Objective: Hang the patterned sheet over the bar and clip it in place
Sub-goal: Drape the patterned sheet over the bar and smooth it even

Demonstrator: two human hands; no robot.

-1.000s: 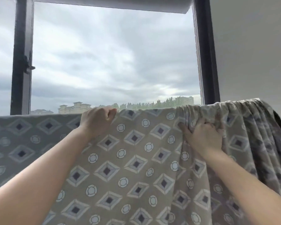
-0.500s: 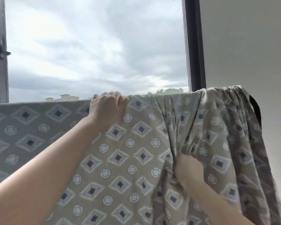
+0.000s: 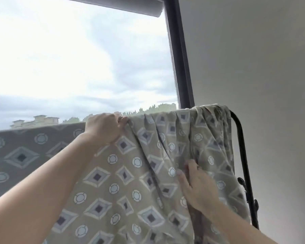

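Big window [image 3: 77,59] ahead, all bright grey cloud, with low buildings [image 3: 42,118] and a line of trees [image 3: 148,110] along the bottom. Dark frame [image 3: 180,67] up its right edge, pale roller [image 3: 130,7] across the top, plain wall [image 3: 253,59] beyond.

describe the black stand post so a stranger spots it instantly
Find the window's dark frame, then look right to the plain grey wall. Against it a thin black metal post curves down from under the bunched beige diamond-patterned sheet; it alone is bare, dark and knobbed.
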